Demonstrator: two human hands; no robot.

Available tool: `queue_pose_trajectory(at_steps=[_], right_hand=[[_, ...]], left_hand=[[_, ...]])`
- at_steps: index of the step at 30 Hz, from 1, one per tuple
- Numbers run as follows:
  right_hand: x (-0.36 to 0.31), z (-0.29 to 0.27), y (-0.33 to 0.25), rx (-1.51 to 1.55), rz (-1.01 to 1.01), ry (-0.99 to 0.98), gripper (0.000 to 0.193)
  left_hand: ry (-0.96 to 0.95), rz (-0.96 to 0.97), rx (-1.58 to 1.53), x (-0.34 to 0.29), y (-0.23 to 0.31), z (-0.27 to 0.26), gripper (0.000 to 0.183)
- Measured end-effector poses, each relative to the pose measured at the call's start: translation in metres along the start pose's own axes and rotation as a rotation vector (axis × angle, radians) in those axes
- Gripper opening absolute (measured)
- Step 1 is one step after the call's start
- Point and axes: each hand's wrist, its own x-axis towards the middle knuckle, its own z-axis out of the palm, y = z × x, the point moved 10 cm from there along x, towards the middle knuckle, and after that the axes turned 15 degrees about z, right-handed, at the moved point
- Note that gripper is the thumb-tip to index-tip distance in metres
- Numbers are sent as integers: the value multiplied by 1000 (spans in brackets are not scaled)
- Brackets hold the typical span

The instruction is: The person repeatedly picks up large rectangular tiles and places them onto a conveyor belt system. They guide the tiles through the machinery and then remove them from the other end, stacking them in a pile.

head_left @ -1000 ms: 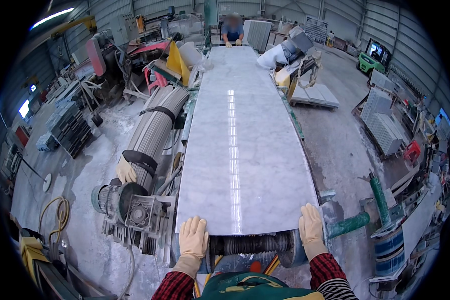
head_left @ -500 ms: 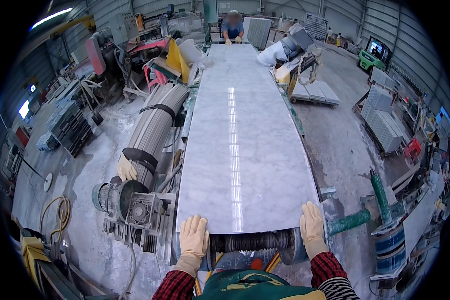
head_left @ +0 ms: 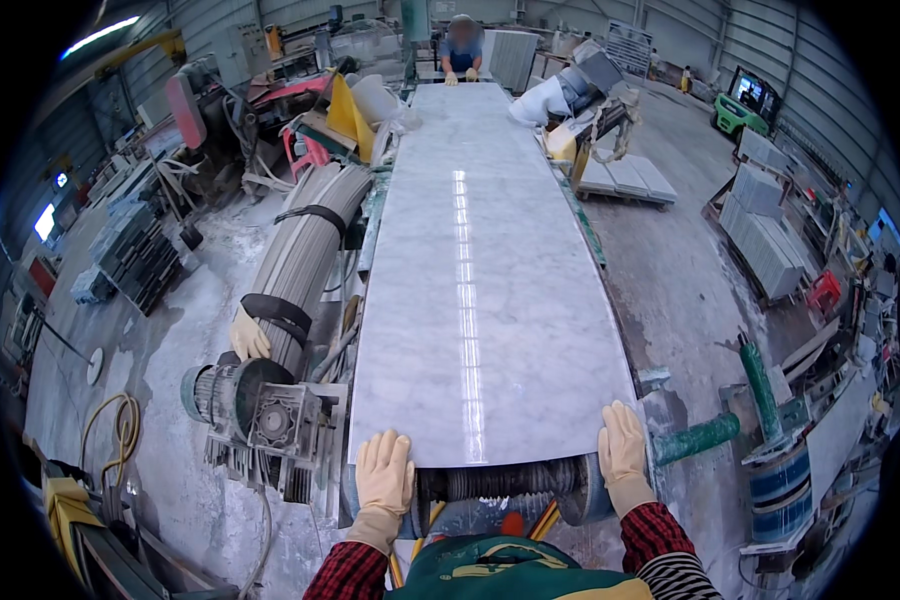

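A long, polished grey-white marble slab [head_left: 510, 300] stretches away from me over a machine bed, with a bright strip of light reflected down its middle. Both my hands wear cream gloves. My left hand [head_left: 384, 475] lies on the near left corner, its fingers stretched flat over the top. At the near right corner, my right hand [head_left: 623, 447] rests with fingers extended along the edge. The undersides of both hands are hidden. Below the slab's near edge shows a dark ribbed bellows [head_left: 500, 484]. A co-worker [head_left: 462, 50] stands at the far end, gloved hands at the slab's edge.
Left of the slab are a motor with gearbox [head_left: 235, 393], a long strapped ribbed cover [head_left: 305, 250] and a loose glove [head_left: 249, 335]. Green pipes [head_left: 698, 438] stick out at right. Stone slabs [head_left: 765, 240] and a green forklift [head_left: 745, 105] stand farther right.
The view has shifted slightly. My hands stay at the slab's two near corners, and the co-worker remains at its far end.
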Motion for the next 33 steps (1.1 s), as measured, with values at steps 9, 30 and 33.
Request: queue_pose_trajectory(at_steps=[9,30,33], right_hand=[[-3,-3,2,29,20,-3,33],[-8,-9,-1,24,25,-7,34],[-9,-12,-2,23,20,-1,33]], left_hand=[[16,28,12,0,6,-5,47],[-36,-4,-16,-4,8,-4,47],[-19,12,6,-3,11,-6,48]])
